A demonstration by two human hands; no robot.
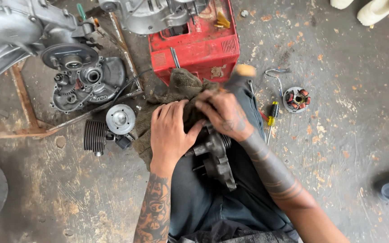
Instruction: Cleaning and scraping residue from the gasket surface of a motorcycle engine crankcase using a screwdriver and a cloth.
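my left hand [169,130] lies flat, fingers closed on the olive rag [176,96] over the grey metal engine part [214,155] in my lap; my right hand [223,112] clutches rag too. beyond, finned cylinder [95,136], screwdriver [272,116], red box [194,45].

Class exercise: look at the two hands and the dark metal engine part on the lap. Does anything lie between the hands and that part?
Yes. A dirty olive rag is bunched over the upper end of the metal engine part. The right hand presses on the rag there. The left hand lies partly on the rag, its fingertips reaching the bare metal below.
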